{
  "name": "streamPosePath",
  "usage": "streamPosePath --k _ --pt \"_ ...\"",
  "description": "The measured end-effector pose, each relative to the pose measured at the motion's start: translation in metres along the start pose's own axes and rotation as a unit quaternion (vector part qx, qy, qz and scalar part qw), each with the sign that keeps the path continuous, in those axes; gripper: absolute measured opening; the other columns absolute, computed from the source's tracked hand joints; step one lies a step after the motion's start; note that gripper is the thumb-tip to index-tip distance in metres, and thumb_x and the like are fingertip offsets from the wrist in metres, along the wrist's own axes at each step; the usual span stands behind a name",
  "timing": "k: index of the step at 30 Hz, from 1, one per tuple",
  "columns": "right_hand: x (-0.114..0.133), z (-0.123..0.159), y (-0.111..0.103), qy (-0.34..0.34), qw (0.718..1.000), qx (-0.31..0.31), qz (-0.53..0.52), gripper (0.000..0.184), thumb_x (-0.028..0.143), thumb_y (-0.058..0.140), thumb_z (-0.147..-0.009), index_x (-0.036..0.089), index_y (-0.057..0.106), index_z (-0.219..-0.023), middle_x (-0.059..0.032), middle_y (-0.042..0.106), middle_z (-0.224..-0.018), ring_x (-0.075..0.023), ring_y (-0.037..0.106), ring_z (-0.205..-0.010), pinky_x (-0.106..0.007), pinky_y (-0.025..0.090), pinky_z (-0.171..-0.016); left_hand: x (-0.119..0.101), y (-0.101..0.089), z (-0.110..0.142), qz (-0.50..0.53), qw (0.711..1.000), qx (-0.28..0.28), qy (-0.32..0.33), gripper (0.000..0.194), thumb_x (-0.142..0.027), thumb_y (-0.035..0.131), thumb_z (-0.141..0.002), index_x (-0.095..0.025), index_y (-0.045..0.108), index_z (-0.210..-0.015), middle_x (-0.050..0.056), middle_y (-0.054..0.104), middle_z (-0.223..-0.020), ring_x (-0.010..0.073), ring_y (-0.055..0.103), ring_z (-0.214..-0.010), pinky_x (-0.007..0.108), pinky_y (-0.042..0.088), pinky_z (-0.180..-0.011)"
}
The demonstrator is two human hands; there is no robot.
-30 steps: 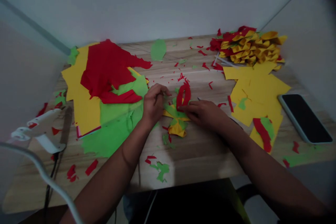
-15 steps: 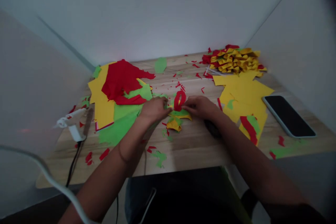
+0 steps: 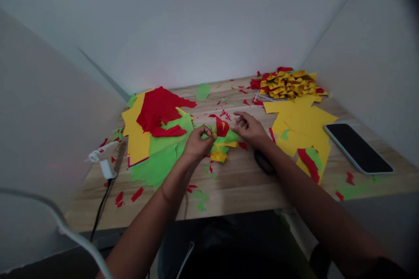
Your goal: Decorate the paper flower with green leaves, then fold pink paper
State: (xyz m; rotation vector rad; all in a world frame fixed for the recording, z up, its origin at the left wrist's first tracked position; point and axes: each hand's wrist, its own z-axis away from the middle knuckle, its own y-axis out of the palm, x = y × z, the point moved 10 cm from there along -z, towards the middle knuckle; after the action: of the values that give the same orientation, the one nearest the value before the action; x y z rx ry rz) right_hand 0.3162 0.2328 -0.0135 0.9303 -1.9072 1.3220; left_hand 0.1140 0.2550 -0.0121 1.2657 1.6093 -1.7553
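A small paper piece of green, yellow and red (image 3: pixel 221 139) lies mid-table on the wooden desk (image 3: pixel 248 187). My left hand (image 3: pixel 197 143) is closed, pinching its left edge near the green part. My right hand (image 3: pixel 248 128) hovers just right of the red loop on top, fingers loosely spread and holding nothing. Loose green and red scraps (image 3: pixel 200 197) lie in front of the piece.
Sheets of yellow, red and green paper (image 3: pixel 153 126) are stacked at the left. A white glue gun (image 3: pixel 104 159) with a black cord sits at the left edge. Folded yellow-red pieces (image 3: pixel 288 83) pile at the back right, above yellow sheets (image 3: pixel 301 124). A phone (image 3: pixel 358 147) lies far right.
The camera has pulled back and tilted up. My right hand has let go of the red loop and opened; my left hand has closed onto the piece's left edge.
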Motion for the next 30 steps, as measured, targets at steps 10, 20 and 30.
streamPosePath --k 10,20,30 --pt "0.035 0.011 0.033 0.052 0.932 0.077 -0.351 0.052 0.049 0.087 -0.057 0.023 0.068 -0.098 -0.0013 0.074 -0.090 -0.0217 0.068 -0.081 -0.035 0.058 -0.078 -0.042 -0.014 0.015 0.153 0.988 -0.002 0.006 0.027 -0.036 0.078 -0.070 -0.016 0.071 -0.087 0.003 0.069 -0.089 0.0179 0.064 -0.085 0.029 0.053 -0.079" --pt "0.019 0.013 0.051 0.098 0.932 0.100 -0.334 0.043 0.056 0.086 -0.054 0.021 0.063 -0.067 0.0019 0.064 -0.063 -0.0182 0.061 -0.062 -0.032 0.053 -0.064 -0.020 -0.016 0.008 0.195 0.980 -0.011 -0.049 0.041 -0.050 0.082 -0.067 -0.013 0.076 -0.084 0.007 0.074 -0.080 0.0198 0.067 -0.075 0.031 0.054 -0.073" --pt "0.009 0.011 0.043 0.134 0.928 0.059 -0.342 0.056 0.062 0.073 -0.066 0.023 0.058 -0.102 0.0018 0.065 -0.076 -0.0131 0.060 -0.062 -0.024 0.050 -0.053 -0.010 -0.023 -0.004 0.223 0.968 -0.087 -0.073 0.038 -0.041 0.085 -0.062 -0.011 0.075 -0.083 0.010 0.075 -0.087 0.0193 0.066 -0.073 0.032 0.053 -0.072"
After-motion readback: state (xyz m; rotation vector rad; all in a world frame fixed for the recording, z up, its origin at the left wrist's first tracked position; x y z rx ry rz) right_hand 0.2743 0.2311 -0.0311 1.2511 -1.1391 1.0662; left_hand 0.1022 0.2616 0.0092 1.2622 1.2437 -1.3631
